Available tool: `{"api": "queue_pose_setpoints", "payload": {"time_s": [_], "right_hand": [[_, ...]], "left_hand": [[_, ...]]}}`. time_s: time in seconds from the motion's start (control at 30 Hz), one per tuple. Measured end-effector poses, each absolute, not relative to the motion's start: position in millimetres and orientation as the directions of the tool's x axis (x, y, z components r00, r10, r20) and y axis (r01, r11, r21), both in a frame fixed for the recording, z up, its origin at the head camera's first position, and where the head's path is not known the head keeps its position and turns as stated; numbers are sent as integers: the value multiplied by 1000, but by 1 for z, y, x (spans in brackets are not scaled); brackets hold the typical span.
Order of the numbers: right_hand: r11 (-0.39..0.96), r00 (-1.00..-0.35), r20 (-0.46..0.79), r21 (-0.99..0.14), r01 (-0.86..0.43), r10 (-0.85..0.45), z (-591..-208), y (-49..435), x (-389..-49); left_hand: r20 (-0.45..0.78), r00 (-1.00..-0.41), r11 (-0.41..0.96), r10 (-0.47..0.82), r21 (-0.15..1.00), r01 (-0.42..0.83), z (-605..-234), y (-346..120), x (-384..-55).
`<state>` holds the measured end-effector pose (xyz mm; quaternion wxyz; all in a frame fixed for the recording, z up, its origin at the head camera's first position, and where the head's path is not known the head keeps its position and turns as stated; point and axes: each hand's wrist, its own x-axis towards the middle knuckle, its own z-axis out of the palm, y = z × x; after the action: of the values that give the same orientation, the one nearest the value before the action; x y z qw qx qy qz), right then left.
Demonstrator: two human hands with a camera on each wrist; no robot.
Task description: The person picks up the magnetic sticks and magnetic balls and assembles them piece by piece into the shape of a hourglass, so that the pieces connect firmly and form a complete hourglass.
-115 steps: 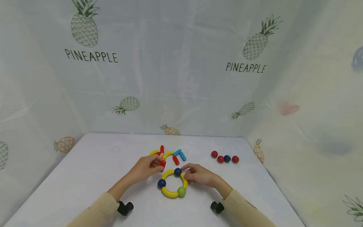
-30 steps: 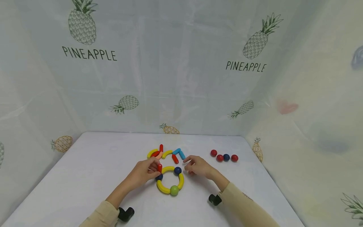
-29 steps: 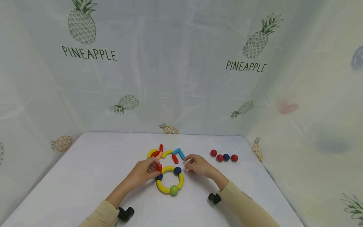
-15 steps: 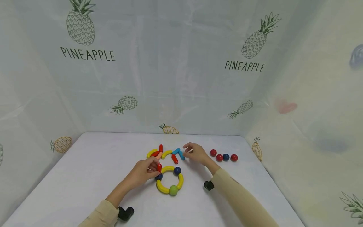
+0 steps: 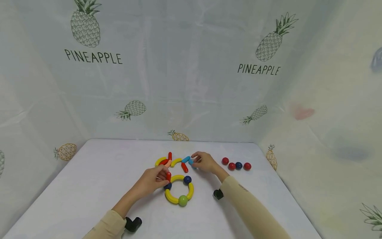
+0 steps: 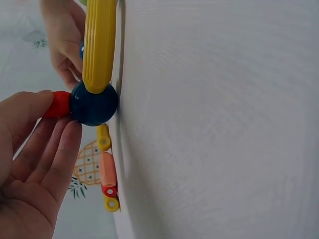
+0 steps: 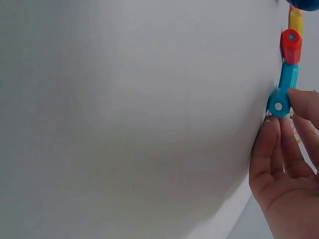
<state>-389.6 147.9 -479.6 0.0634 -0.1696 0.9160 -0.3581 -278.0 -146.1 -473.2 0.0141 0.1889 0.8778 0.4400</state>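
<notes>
My left hand point(image 5: 152, 180) pinches a short red rod point(image 6: 59, 103) between thumb and fingers. The rod's end meets a dark blue ball point(image 6: 94, 103) on the left of a ring. That ring joins curved yellow rods point(image 5: 190, 191), two dark blue balls and a green ball point(image 5: 183, 200) on the table. My right hand point(image 5: 206, 162) is behind the ring and pinches a blue rod point(image 7: 279, 103), its thumb on one side and fingertips on the other. A second blue rod point(image 5: 186, 159) lies beside it, with a red rod point(image 5: 184, 167) in front.
Left of the blue rods lie a yellow curved rod point(image 5: 176, 162), red rods point(image 5: 170, 155) and a salmon rod point(image 5: 168, 163). At the back right, red balls point(image 5: 225, 161) and a dark blue ball point(image 5: 238, 165) rest on the white table point(image 5: 98, 172). A pineapple-print curtain point(image 5: 191, 83) surrounds it.
My right hand has left the ring's right side, moved back to the blue rods and taken hold of one. My left hand has brought the red rod down to the ring's left blue ball.
</notes>
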Motion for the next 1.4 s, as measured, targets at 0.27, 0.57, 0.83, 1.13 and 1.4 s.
{"api": "queue_pose_setpoints", "payload": {"time_s": [0.27,0.57,0.83,1.13,1.4], "right_hand": [[737,-910,-72,-614,-283,-409,-467,160,-380],[733,-867,-92,-583,-352,-490,-459,173,-366],[682,-879,-37,-646,-342,-476,-465,177,-355],[554,-858,78,-733,-395,-508,-462,166,-341],[456,-830,154,-774,-439,-536,-466,155,-330]], "left_hand": [[145,-929,542,339,777,319,-474,-146,-281],[146,-931,544,333,778,316,-475,-146,-281],[138,-932,553,335,772,313,-477,-146,-283],[139,-923,549,359,768,329,-474,-147,-282],[140,-925,550,353,769,327,-473,-148,-282]]}}
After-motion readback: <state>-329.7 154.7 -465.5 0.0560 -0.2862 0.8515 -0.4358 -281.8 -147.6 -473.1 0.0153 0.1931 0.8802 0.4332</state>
